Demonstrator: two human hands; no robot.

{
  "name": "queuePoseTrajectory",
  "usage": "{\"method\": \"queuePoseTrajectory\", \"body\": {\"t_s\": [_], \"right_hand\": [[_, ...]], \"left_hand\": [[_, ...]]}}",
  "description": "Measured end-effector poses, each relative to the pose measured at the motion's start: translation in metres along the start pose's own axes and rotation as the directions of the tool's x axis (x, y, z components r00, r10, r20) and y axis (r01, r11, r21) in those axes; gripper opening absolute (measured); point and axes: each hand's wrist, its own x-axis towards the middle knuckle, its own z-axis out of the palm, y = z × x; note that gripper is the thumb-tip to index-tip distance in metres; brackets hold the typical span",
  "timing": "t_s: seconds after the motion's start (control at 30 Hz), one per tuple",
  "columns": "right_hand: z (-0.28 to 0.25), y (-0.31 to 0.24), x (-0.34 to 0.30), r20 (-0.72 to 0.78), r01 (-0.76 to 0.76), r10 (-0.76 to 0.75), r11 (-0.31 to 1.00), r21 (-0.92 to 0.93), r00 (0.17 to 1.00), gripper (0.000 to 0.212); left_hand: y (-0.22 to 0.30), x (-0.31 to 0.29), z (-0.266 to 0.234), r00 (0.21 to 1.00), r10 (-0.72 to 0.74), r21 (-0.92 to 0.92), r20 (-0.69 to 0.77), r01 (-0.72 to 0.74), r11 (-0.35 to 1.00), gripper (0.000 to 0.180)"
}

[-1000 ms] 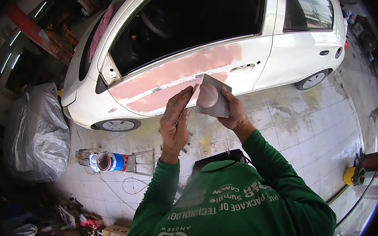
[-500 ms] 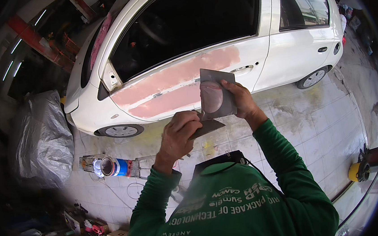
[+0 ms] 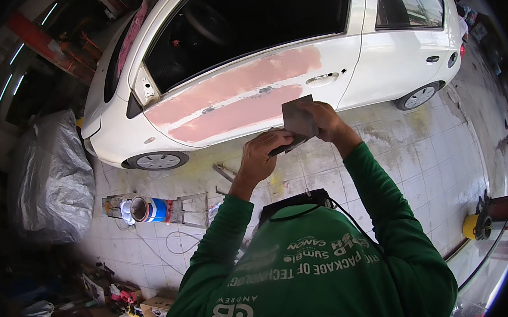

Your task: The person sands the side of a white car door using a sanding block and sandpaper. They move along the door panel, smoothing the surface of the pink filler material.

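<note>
In front of the white car's door [image 3: 352, 68], I hold up two flat grey tools. My right hand [image 3: 328, 120] grips a rectangular putty plate [image 3: 296, 116] by its right edge. The pink putty on it does not show from this angle. Closed around a dark putty spreader [image 3: 277, 150] is my left hand [image 3: 259, 158], lower and to the left. The two tools meet or overlap; whether they touch, I cannot tell. Beyond them, two long bands of pink filler [image 3: 238, 115] cover the door panel, with a whitish strip between.
A blue can [image 3: 157, 209] lies on a low stand at the left, near a thin cable on the tiled floor [image 3: 381, 159]. A silver cover [image 3: 56, 182] drapes something at far left. A yellow and black object [image 3: 479, 227] sits at right.
The putty plate has tilted and dropped, so its pink putty is out of sight. My left hand has moved right and slightly up with the spreader, closer to my right hand.
</note>
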Motion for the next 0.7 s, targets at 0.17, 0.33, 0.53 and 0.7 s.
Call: {"method": "queuePoseTrajectory", "body": {"t_s": [0.17,0.33,0.53,0.7], "right_hand": [[-0.02,-0.009,-0.025,-0.078,-0.16,0.182,0.961,0.225,0.98,0.04],[0.069,-0.069,-0.039,0.129,-0.318,0.36,0.534,0.783,0.924,0.042],[0.087,-0.08,-0.062,0.135,-0.311,0.37,0.47,0.826,0.919,0.054],[0.085,-0.098,-0.065,0.076,-0.213,0.255,0.566,0.796,0.964,0.058]], "left_hand": [[0.02,-0.013,-0.038,1.0,0.005,0.08,-0.015,-0.004,0.997,0.043],[0.083,0.005,-0.046,0.942,-0.022,-0.218,-0.336,-0.055,0.974,0.038],[-0.012,-0.043,-0.022,0.987,-0.022,0.353,-0.162,0.079,0.932,0.047],[0.024,-0.01,-0.045,0.967,-0.084,0.229,-0.239,0.14,0.963,0.05]]}}
